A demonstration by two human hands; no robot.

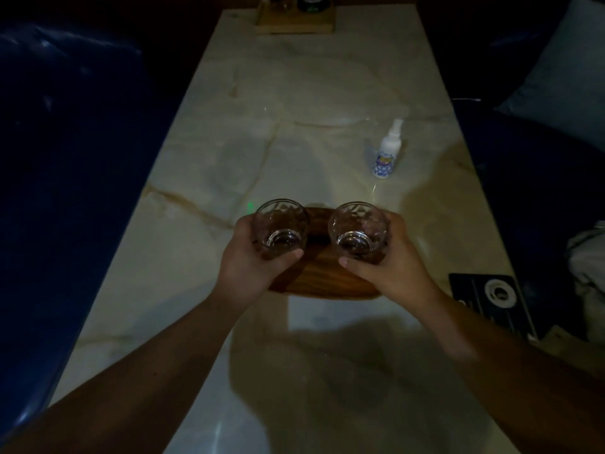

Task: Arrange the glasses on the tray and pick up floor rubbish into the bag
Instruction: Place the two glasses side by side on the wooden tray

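Both bare hands reach out over a long marble table (294,93), and each grips one cut-pattern tumbler. The left hand (248,267) wraps the left glass (281,229) from its outer side, thumb pressed across the near wall close to the base. The right hand (389,263) mirrors it on the right glass (358,229), thumb likewise laid along the near lower wall, fingers curled round the far side (those fingers are mostly hidden behind the glass). The two tumblers stand upright, side by side and just apart, their rims level with each other.

Both glasses sit above the far half of an oval wooden tray (324,276), which lies on the table just in front of the person; whether their bases touch the wood or hang just over it cannot be told in this dim light. Both look empty.

Beyond the tray, to the right, a small white spray bottle (386,149) stands on the marble. A dark flat card or menu (491,299) lies at the table's right edge, near the right forearm. A wooden holder (294,19) sits at the far end of the table.
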